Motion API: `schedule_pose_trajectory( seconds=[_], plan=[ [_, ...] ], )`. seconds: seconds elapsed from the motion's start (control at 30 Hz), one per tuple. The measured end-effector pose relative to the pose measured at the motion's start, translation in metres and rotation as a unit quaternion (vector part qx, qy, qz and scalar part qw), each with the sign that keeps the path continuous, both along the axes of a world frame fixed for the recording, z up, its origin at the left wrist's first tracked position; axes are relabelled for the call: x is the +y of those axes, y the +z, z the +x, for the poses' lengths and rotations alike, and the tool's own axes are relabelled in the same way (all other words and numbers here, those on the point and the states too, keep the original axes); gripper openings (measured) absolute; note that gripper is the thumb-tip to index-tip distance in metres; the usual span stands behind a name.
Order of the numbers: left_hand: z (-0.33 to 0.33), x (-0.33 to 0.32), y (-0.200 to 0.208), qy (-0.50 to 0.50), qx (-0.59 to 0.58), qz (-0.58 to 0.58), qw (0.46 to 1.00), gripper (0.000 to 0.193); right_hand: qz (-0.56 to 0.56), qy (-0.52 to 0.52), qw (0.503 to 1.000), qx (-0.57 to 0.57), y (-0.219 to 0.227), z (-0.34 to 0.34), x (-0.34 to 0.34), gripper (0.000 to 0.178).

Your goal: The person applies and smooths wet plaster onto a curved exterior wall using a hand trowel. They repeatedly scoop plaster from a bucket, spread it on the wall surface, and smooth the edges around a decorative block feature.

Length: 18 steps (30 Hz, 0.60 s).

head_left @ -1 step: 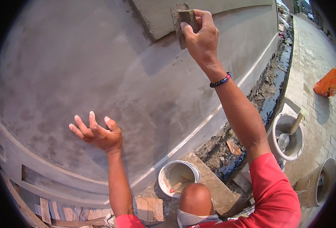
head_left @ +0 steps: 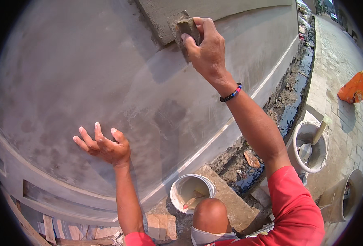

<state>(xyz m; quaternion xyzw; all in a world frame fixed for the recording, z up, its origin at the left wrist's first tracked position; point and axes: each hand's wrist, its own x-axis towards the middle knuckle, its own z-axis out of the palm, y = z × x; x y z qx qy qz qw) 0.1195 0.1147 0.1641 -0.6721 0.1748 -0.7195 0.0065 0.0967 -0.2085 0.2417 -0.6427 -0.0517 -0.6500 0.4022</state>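
Your right hand (head_left: 208, 49) was raised high against the grey plastered wall (head_left: 87, 69), fingers curled tightly around a small grey float block (head_left: 185, 30), which pressed flat on the wall just below the edge of a thicker raised band of plaster (head_left: 161, 20). A beaded bracelet (head_left: 232, 93) circled that wrist. Your left hand (head_left: 104, 146) was lower down, spread wide open with fingers fanned, holding nothing, its palm towards the damp wall surface; whether it actually touched the wall could not be told.

Below, near your bare knee (head_left: 209, 215), a white bucket (head_left: 192, 192) stood on the ground beside a concrete slab (head_left: 230, 197), with a small tool lying inside it. To your right, a second white bucket (head_left: 310, 147) held a trowel with a wooden handle. A muddy trench (head_left: 288, 102) ran along the foot of the wall, next to a paved path (head_left: 341, 61). An orange object (head_left: 353, 88) lay on that path, well apart from you.
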Motion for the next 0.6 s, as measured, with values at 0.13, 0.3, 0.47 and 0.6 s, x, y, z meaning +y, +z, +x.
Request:
schedule_pose_trajectory(
  seconds=[0.13,0.3,0.47,0.6],
  plan=[
    [-0.008,0.003,0.007,0.007,-0.001,-0.003,1.0,0.043,-0.092,-0.108,0.99,-0.011,-0.004,0.017,-0.012,0.036],
    [-0.005,-0.002,0.005,0.008,-0.005,-0.003,1.0,0.043,0.135,-0.148,0.975,0.094,0.013,0.018,-0.133,0.035],
    [-0.005,-0.005,0.003,0.011,-0.009,-0.006,1.0,0.043,0.111,-0.009,0.993,0.031,0.006,0.004,-0.089,0.034],
    [-0.006,0.008,0.004,0.024,-0.017,0.011,1.0,0.039,-0.118,-0.063,0.991,0.005,-0.011,0.007,-0.02,0.036]
  ],
)
